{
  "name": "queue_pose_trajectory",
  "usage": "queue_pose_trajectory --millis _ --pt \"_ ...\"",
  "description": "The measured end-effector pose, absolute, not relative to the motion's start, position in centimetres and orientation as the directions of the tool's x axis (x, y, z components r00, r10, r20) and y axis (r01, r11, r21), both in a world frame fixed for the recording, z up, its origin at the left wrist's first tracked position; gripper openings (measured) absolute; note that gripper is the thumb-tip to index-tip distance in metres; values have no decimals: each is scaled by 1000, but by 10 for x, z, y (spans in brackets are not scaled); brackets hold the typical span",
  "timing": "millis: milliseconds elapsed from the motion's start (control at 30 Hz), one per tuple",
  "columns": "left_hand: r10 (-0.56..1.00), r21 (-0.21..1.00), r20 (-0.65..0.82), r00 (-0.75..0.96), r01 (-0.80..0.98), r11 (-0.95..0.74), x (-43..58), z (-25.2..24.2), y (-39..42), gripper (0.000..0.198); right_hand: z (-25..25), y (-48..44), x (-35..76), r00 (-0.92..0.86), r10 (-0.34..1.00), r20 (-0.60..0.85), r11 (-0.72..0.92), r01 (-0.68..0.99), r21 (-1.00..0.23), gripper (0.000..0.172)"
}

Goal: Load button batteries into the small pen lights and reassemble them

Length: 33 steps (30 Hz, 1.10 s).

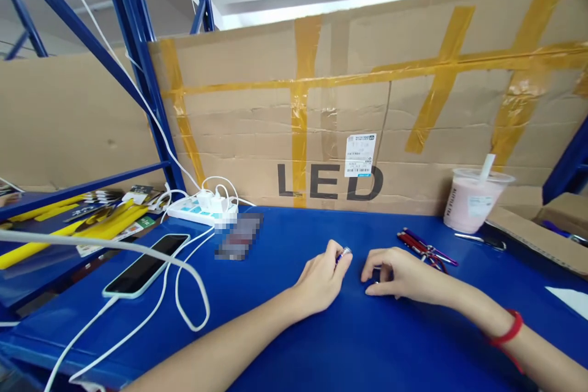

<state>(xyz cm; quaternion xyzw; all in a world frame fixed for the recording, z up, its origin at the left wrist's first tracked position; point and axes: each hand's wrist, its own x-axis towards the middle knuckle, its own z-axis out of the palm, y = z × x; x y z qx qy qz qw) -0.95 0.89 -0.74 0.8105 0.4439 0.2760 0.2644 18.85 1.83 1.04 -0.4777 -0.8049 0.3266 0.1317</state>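
Note:
Near the middle of the blue tabletop, my left hand (pixel 323 275) is closed around a small shiny purple piece with a silver end (pixel 343 253), which looks like part of a pen. Most of that piece is hidden by the fingers. A short gap to the right, my right hand (pixel 397 274) curls its thumb and fingers around a small dark blue piece (pixel 374 274), whose kind I cannot make out. The two pieces are apart. Beyond my right hand lie several red and purple pens (pixel 425 248) in a loose pile.
A phone (pixel 144 268) with white cables lies left, near a white power strip (pixel 202 211). Back right stand a pink drink cup (pixel 475 201) and an open cardboard box (pixel 551 236); a dark pen-like tool (pixel 487 242) lies before the cup. A large cardboard sheet (pixel 257 128) walls the back.

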Motion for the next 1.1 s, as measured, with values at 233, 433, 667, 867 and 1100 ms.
queue_pose_trajectory --millis 233,433,667,867,1100 --pt "851 673 232 471 554 -490 -8 -10 8 28 5 25 187 -456 889 44 392 706 -590 27" --pt "860 713 222 459 526 -464 -9 -12 13 31 -2 23 180 -442 897 17 333 649 -684 29" --pt "859 724 220 462 513 -461 -9 -10 10 29 -4 21 176 -493 860 132 451 612 -649 23" --pt "855 714 210 475 522 -466 -8 -10 10 28 -6 21 177 -474 873 115 429 634 -644 24" --pt "841 707 215 497 515 -485 -7 -7 9 29 -3 21 180 -484 863 148 468 653 -595 22"
